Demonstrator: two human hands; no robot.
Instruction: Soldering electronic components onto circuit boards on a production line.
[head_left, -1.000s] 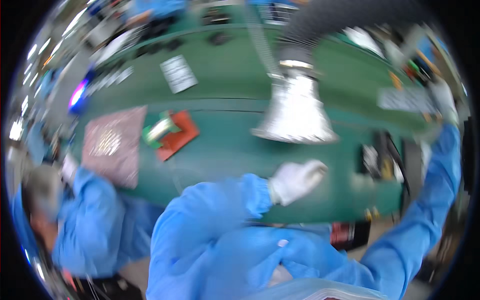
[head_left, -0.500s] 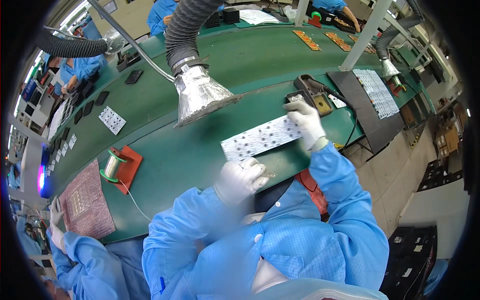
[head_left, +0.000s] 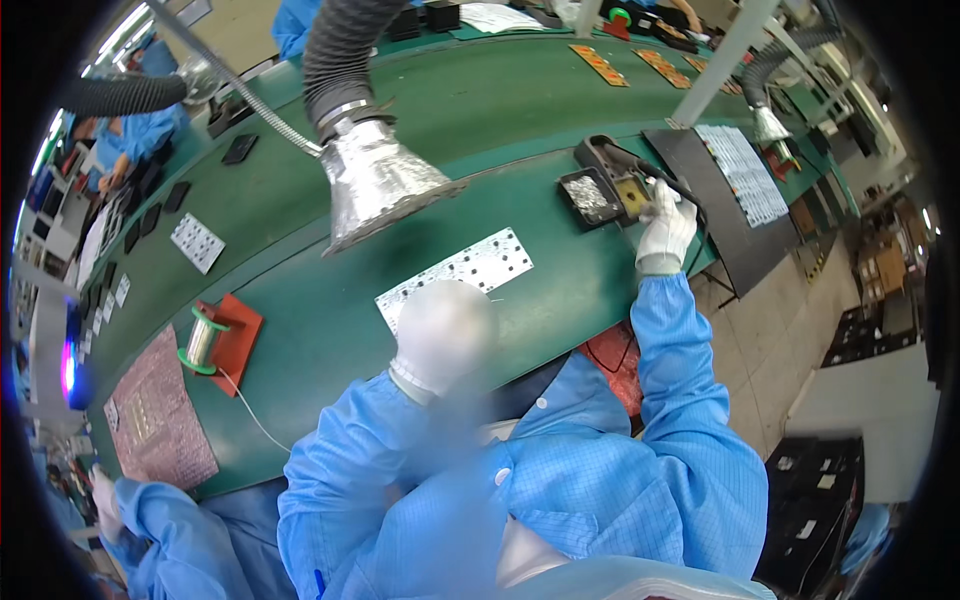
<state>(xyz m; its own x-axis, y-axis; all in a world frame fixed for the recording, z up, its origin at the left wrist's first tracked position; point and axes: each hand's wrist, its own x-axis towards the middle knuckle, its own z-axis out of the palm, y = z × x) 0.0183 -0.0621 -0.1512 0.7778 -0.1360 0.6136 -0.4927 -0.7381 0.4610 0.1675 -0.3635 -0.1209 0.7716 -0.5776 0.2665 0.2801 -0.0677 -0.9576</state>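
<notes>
A white circuit board [head_left: 480, 262] with rows of dark spots lies flat on the green bench. My gloved left hand [head_left: 445, 330] is blurred over the board's near edge, closed, with a thin end of solder wire [head_left: 497, 300] jutting past its fingers. That wire comes from a spool [head_left: 203, 340] on a red stand at the left and passes under my left sleeve. At the right, my gloved right hand [head_left: 667, 228] closes on the black handle of a soldering iron [head_left: 648, 172], which sits at its stand [head_left: 598, 153]. The iron's tip is hidden.
A silver fume-extraction hood [head_left: 380, 185] hangs over the bench. Beside the iron stand are a small tray of metal bits [head_left: 590, 195] and a yellow sponge [head_left: 631, 196]. Stacked boards [head_left: 742, 175] lie on a black panel [head_left: 700, 200] at the right. A co-worker's sleeve [head_left: 170, 525] is lower left.
My right hand has let go of the board and moved right to the soldering iron. The board now lies on the bench. My left hand has moved up and left over it.
</notes>
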